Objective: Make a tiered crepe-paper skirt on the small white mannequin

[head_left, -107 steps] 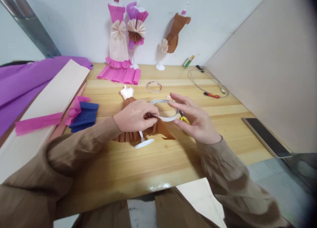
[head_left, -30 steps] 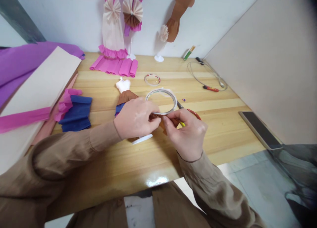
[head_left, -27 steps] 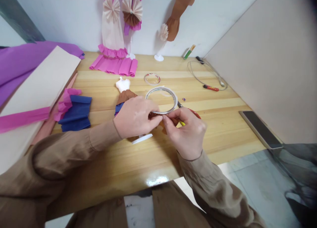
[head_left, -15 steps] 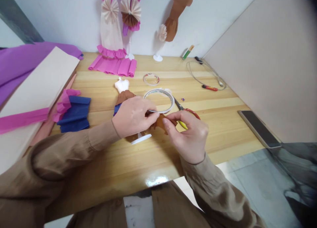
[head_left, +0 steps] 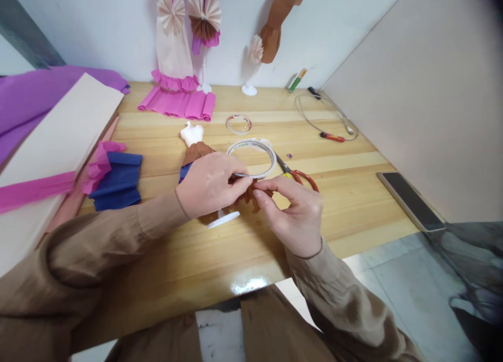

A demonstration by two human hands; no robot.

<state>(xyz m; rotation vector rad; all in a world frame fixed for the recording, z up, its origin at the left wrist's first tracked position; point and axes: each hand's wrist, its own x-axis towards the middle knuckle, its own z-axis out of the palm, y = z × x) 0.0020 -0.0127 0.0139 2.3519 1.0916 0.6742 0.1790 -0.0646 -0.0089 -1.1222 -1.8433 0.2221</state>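
Observation:
A gathered strip of brown crepe paper (head_left: 248,193) runs between my two hands, low over the table. My left hand (head_left: 210,185) pinches its left part between thumb and fingers. The thumb and forefinger of my right hand (head_left: 294,212) pinch the strip close beside the left fingertips. Just beyond the fingers is a roll of clear tape (head_left: 271,160). Partly under my left hand lies a small white dress form (head_left: 192,135) wearing a brown paper skirt (head_left: 197,152); a white round base (head_left: 223,219) shows below that hand.
Scissors with red handles (head_left: 304,177) lie right of the tape roll, near a smaller tape roll (head_left: 239,124). A phone (head_left: 411,200) rests at the right edge. Blue crepe paper (head_left: 118,179) and pink rolls (head_left: 178,104) are on the left and at the back. Paper dresses (head_left: 175,47) stand by the wall.
My right hand has moved a little left, nearer my left fingertips. The brown strip between them has bunched up, so less of it lies flat. My left hand stays nearly in place.

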